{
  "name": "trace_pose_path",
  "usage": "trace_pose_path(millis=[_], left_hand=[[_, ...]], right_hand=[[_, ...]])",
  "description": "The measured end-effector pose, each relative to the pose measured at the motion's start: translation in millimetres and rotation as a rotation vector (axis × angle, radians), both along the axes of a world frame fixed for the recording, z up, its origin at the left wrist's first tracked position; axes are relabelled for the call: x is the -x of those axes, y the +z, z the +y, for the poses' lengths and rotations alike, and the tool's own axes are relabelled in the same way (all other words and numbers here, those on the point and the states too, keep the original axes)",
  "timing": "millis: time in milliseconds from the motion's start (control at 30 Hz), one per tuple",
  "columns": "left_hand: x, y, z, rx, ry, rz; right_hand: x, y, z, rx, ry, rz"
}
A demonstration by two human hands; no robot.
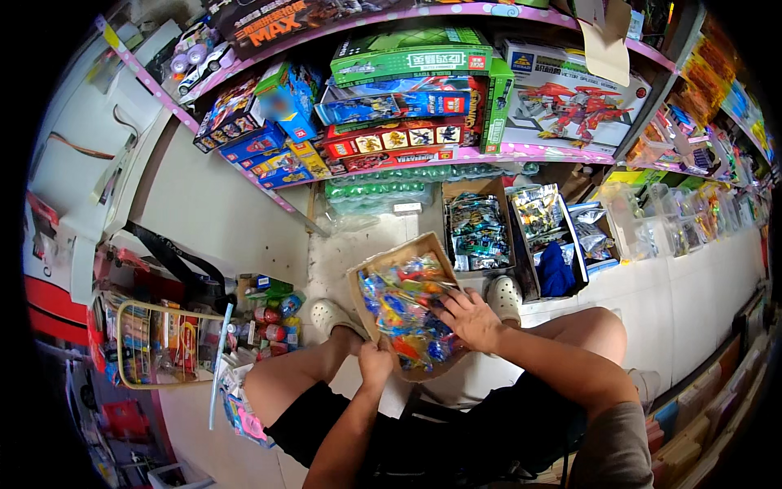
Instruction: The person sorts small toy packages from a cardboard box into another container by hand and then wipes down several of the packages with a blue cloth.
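Note:
A shallow open cardboard box (379, 261) is tilted above the floor between my knees. Small toys in clear plastic packets (391, 305), coloured red, blue, yellow and orange, fill it. My left hand (374, 365) grips the box's near left edge, thumb on the rim. Over the right side of the box lies my right hand (473, 319), its fingers reaching onto the packets. Whether those fingers pinch a packet is unclear, because the fingertips merge with the shiny plastic.
Ahead, open cartons (479, 232) of foil packets stand on the tiled floor; a dark blue cloth (555, 269) lies in one. Boxed toys (397, 110) crowd the shelf (476, 154) above. At left are a wire basket (168, 342) and a pale blue stick (220, 367).

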State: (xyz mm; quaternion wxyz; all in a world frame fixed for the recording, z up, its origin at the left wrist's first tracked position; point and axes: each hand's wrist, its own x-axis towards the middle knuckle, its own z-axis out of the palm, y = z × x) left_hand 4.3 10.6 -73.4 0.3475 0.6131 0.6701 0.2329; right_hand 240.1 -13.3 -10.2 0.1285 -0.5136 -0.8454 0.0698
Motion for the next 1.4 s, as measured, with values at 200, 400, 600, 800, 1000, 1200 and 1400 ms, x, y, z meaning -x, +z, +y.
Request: trace_pose_path(millis=[200, 400, 600, 800, 1000, 1200, 1400], left_hand=[[-9.3, 19.7, -9.8, -0.004, -0.146, 0.124], [-18.9, 42.3, -12.4, 0.063, -0.160, 0.054], [-31.3, 77.7, -30.1, -0.001, -0.261, 0.028], [-18.3, 73.5, -44.3, -0.024, -0.242, -0.130], [-17.5, 78.5, -46.1, -0.064, -0.272, 0.025], [-23.2, 77.2, -51.7, -0.027, -0.431, 0.113], [-26.0, 85.4, -47.6, -0.055, -0.444, 0.101]], right_hand=[[-1.5, 6.4, -16.4, 0.023, 0.052, -0.203], [16.5, 35.4, -7.8, -0.018, 0.038, 0.106], [34.0, 34.5, 49.8, 0.123, -0.410, 0.066], [58.0, 33.0, 49.7, 0.637, -0.224, 0.086], [67.5, 25.7, -1.8, 0.804, -0.042, 0.121], [54.5, 4.7, -19.1, 0.777, -0.150, 0.238], [43.5, 25.1, 10.3, 0.322, -0.423, 0.218]])
